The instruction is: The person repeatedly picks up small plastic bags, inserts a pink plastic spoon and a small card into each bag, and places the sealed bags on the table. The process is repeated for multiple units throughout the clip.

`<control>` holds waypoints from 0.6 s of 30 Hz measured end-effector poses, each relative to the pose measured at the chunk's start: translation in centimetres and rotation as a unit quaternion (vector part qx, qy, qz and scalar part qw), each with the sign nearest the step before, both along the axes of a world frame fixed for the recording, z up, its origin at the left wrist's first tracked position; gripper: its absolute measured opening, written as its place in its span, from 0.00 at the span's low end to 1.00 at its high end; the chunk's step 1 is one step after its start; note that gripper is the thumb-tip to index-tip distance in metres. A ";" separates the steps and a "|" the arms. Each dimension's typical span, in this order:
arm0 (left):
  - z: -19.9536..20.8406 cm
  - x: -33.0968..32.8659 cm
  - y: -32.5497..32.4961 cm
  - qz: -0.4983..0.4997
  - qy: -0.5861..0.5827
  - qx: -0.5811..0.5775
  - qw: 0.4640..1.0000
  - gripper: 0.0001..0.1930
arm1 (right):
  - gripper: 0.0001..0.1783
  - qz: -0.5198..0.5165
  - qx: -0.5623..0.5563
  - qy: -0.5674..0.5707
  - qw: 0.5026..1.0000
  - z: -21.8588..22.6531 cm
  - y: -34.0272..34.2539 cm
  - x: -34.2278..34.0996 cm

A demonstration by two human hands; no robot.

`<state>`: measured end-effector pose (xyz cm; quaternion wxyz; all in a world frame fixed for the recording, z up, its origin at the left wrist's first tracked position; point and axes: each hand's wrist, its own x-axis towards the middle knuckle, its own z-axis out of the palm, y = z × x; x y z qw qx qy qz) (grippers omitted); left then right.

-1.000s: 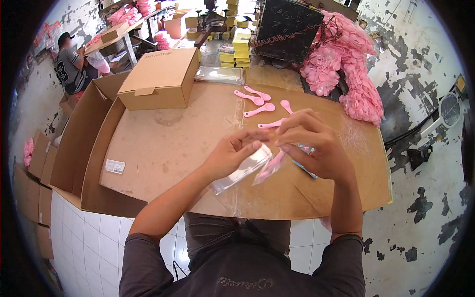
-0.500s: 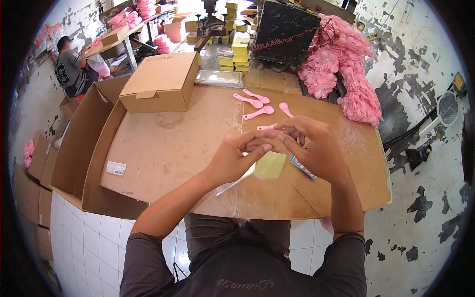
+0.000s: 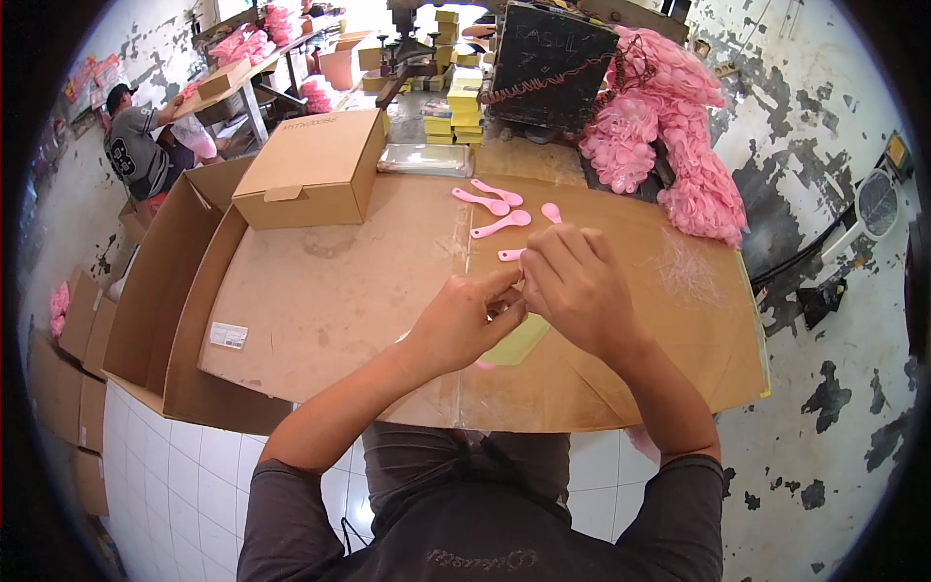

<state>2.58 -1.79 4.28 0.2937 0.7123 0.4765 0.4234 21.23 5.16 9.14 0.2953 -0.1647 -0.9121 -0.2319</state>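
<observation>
My left hand and my right hand meet over the cardboard-covered table, fingertips pinched together. What they pinch is too small and hidden to make out. Just below the fingers shows a yellow-green card, partly covered by my hands. A small pink piece peeks out at its lower left edge. Beyond my hands lie several pink spoons. One more spoon sticks out from behind my right hand, its bowl hidden.
A closed cardboard box stands at the far left, beside an open carton. A clear plastic pack, yellow stacks, a black box and heaped pink spoons are at the back. A person sits far left.
My fingers have closed together, and my right hand has turned, its knuckles now upward. The card has shifted slightly left and down. A blue packet seen near my right hand is now hidden.
</observation>
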 end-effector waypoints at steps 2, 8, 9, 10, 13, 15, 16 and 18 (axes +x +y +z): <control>0.3 0.2 -0.2 0.004 -0.014 -0.006 1.000 0.22 | 0.11 -0.025 -0.006 -0.013 1.000 0.3 0.8 0.2; -1.3 -1.0 1.4 -0.034 -0.163 -0.070 0.984 0.22 | 0.06 0.123 -0.622 0.153 0.758 1.9 3.8 8.0; -1.3 -1.2 1.7 -0.050 -0.187 -0.083 0.978 0.22 | 0.07 0.164 -0.719 0.160 0.656 1.8 4.4 10.5; -1.3 -1.4 1.8 -0.053 -0.186 -0.082 0.978 0.22 | 0.06 0.231 -0.732 0.167 0.619 1.5 5.6 12.8; -2.2 -1.8 1.9 -0.055 -0.246 -0.095 0.963 0.23 | 0.04 0.334 -0.729 0.204 0.562 -0.3 10.3 19.4; -2.5 -1.9 1.9 -0.048 -0.262 -0.102 0.958 0.23 | 0.09 0.075 -0.598 0.275 0.749 -2.6 14.2 23.7; -2.5 -1.5 2.0 -0.057 -0.264 -0.102 0.957 0.23 | 0.12 -0.121 -0.460 0.234 0.848 -4.2 15.8 26.0; -2.1 -1.1 2.1 -0.070 -0.277 -0.114 0.952 0.22 | 0.17 -0.284 -0.231 0.111 0.924 -7.9 17.0 29.9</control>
